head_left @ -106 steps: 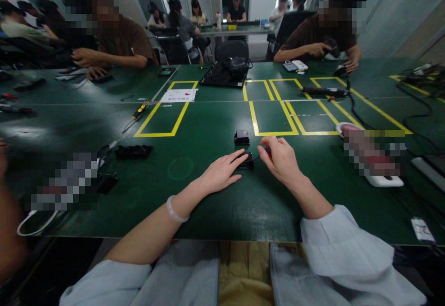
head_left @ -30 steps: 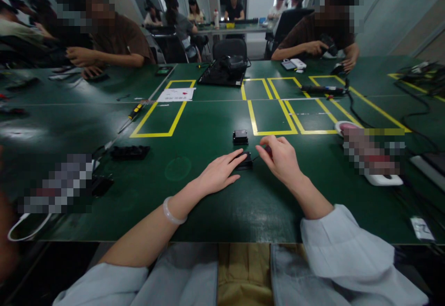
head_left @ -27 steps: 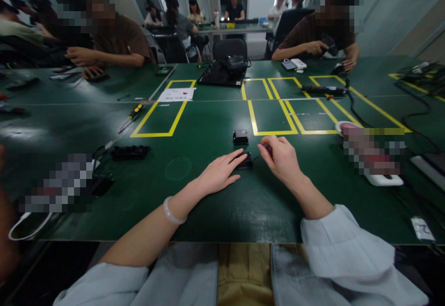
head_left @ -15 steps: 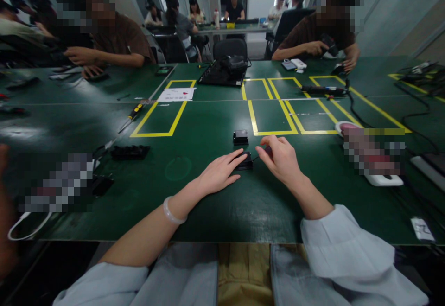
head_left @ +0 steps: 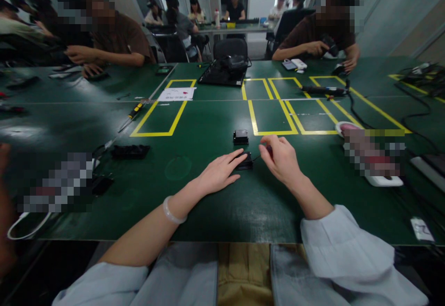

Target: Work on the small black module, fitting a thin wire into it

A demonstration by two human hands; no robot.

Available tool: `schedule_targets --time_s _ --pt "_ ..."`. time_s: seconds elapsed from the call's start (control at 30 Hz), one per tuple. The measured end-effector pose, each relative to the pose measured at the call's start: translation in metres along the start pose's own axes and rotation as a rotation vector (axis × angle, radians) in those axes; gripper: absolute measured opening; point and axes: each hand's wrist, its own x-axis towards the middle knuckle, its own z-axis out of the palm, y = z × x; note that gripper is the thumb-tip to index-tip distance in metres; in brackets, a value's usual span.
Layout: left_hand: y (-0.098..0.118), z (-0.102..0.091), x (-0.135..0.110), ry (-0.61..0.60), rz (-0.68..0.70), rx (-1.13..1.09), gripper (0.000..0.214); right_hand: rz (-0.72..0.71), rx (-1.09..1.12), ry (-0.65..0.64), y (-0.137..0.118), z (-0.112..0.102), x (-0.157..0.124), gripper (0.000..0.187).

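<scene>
My left hand (head_left: 219,174) lies flat on the green table (head_left: 208,204), fingers stretched out, its fingertips resting on a small black part (head_left: 246,161). My right hand (head_left: 281,159) is curled just right of that part, thumb and fingers pinched on a small dark tool (head_left: 267,149) whose thin tip points at the part. A second small black part (head_left: 241,137) sits on the table a little farther away, untouched.
Yellow taped rectangles (head_left: 274,116) mark the table ahead. A black strip-shaped part (head_left: 130,152) and a screwdriver (head_left: 134,113) lie to the left, cables (head_left: 410,116) and a white device (head_left: 382,180) to the right. Other people sit across the table, a black keyboard (head_left: 222,76) between them.
Almost nothing has moved. My right hand has shifted slightly at the black part, still pinching the tool; my left hand has stayed on the part.
</scene>
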Motion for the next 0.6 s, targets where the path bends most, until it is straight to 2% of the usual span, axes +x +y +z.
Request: schedule_targets --time_s 0.6 --pt "0.0000 -0.0015 0.0001 0.007 0.005 -0.014 0.067 0.009 0.014 -0.025 0.0010 0.0000 -0.0007 0.012"
